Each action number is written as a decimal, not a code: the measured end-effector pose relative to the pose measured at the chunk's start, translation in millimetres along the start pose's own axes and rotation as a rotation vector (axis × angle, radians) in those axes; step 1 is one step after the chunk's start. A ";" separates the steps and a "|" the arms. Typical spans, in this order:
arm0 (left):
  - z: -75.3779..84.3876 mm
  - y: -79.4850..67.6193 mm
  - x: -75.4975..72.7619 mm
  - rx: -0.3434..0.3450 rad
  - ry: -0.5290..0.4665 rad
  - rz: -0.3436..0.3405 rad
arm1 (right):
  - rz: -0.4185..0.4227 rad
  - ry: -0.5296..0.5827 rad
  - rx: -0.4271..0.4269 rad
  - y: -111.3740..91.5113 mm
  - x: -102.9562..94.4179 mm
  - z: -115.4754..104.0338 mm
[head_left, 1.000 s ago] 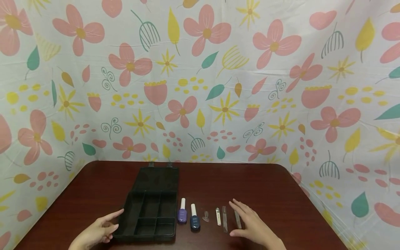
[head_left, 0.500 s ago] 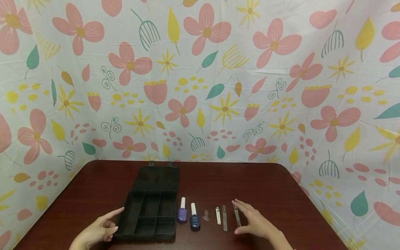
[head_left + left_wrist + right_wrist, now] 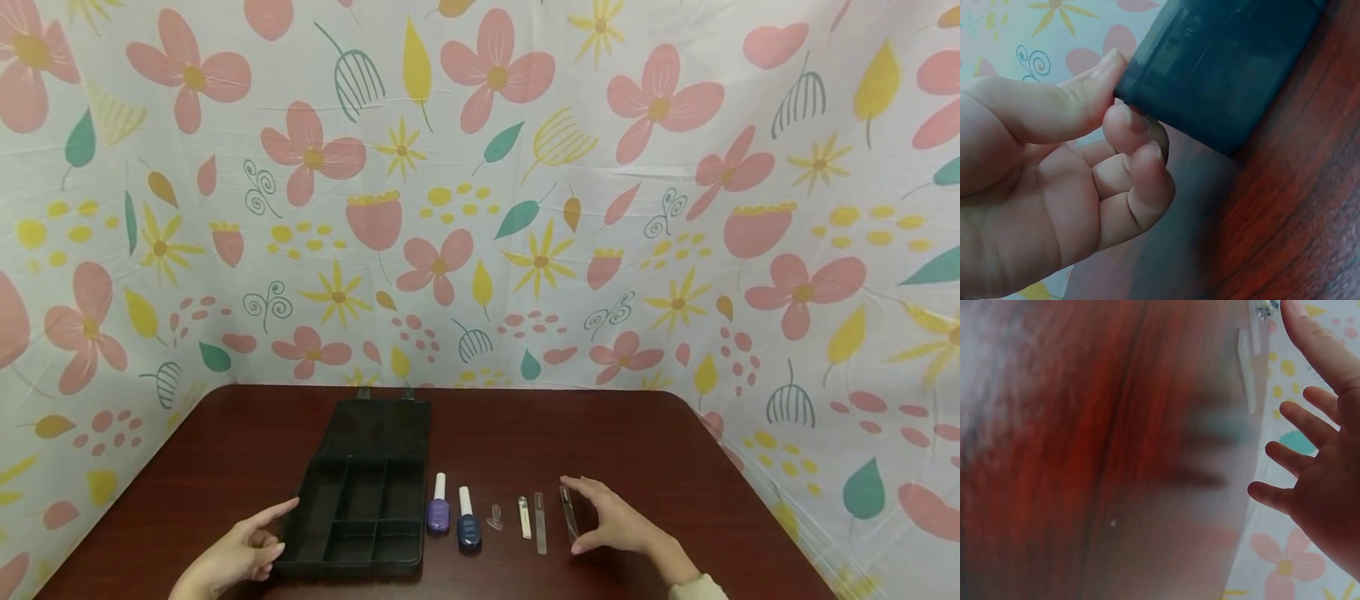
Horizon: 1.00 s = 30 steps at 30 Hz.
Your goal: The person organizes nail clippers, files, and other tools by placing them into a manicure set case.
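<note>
Head: right of black case [image 3: 345,570] lies slim metal tool [image 3: 570,514], spanned by right hand [image 3: 618,522], digits apart, perhaps for alignment; left wrist: left hand [image 3: 1063,172], unclamped, touches case corner, seemingly steadying it; right wrist: fingers [image 3: 1307,424] spread.

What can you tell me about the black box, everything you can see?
The black box looks like rectangular plastic, with dividers making five visible compartments: one long one on the left, two larger and two smaller. It is open and lies flat on the dark red-brown table, its lid folded back to the far side, with two small tabs on the lid's far edge. The left hand touches its left side.
</note>
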<state>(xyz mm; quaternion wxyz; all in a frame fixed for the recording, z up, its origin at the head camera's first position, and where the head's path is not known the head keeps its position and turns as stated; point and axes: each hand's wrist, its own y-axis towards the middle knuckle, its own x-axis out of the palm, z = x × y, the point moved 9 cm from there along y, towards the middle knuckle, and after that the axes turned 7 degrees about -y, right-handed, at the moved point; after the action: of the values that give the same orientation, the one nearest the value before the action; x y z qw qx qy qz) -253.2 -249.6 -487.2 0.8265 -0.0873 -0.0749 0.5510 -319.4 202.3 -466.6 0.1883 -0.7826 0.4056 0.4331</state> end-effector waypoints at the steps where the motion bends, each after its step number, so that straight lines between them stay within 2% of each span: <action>1: 0.1 0.3 0.0 0.004 0.001 -0.006 | -0.014 0.025 0.006 0.8 0.4 2.3; 5: -0.5 1.7 -1.3 0.007 -0.001 -0.003 | -0.051 0.082 0.004 4.2 1.0 8.0; 11: -2.0 1.5 -2.1 0.002 0.002 0.005 | -0.061 0.117 -0.019 6.5 2.3 11.0; 19: 0.0 1.2 -3.6 -0.001 0.000 0.018 | -0.068 0.050 -0.042 8.7 4.1 10.2; 24: -0.2 1.5 -3.1 0.001 -0.011 0.003 | -0.072 0.037 0.004 8.0 6.1 12.7; 30: -0.6 0.8 -1.1 0.019 -0.006 -0.016 | -0.066 -0.033 0.050 10.9 9.9 16.0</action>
<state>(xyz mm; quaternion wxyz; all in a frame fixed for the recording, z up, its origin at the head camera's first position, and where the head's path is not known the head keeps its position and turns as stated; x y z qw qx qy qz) -254.2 -250.4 -488.0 0.8315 -0.0773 -0.0729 0.5453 -333.6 201.5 -483.0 0.2286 -0.7834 0.3870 0.4292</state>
